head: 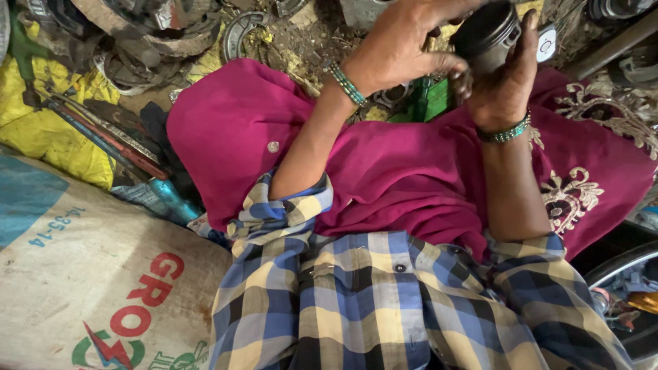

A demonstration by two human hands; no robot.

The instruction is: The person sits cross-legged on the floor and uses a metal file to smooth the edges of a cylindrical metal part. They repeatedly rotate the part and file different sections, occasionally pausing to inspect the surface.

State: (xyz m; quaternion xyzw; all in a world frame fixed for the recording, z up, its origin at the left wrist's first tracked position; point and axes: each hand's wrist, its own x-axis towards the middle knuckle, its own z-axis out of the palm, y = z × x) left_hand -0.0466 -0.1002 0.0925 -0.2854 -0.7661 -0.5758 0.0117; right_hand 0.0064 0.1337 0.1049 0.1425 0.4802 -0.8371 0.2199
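Near the top of the view, both hands meet around a dark metal cylinder [488,33], a short round part with grooves running around its rim. The right hand [506,82] cups it from below and from the right side, palm turned up, with the thumb rising along the cylinder's right edge and the fingers curled under its base, so the part sits in the grip of this hand. The left hand [404,42] comes in from the left and above; its fingers bend over the cylinder's left side and touch it, closed lightly on the part rather than spread flat. Each wrist wears a beaded bracelet [347,85] of green and pale beads. The forearms reach out of rolled sleeves of a checked shirt [384,294] in blue, yellow and black. Beneath the arms lies a magenta cloth [384,171] with pale embroidery at its right end, draped over the lap. To the left, a printed sack [89,274] lies beside the person, and above it a yellow sheet [48,130] carries long metal rods [103,133]. Past the cloth, the ground is strewn with worn curved metal parts [151,34] and dirt, well apart from the held cylinder.
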